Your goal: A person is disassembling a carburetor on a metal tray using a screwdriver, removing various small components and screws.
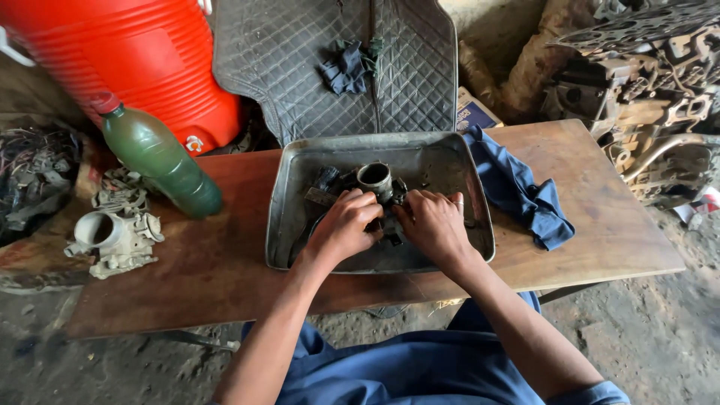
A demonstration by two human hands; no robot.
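We see the left hand and the right hand side by side, fingers curled down and gripping a dark, greasy metal carburettor part. Its round open throat rises just beyond the knuckles, between the two hands. The part sits inside a shallow grey metal tray, which rests on a brown wooden table.

Just right of the right hand, a crumpled blue cloth lies over the tray's edge and onto the table. Beyond it, a small blue and yellow printed box shows at the table's far edge.

Well left of the left hand stands a tilted green plastic bottle with a red cap; nearer the table's left end lies a pale second carburettor body. Behind the bottle we note a large orange ribbed cooler carrying a small white mark near its base. A dark quilted mat hangs beyond the tray.
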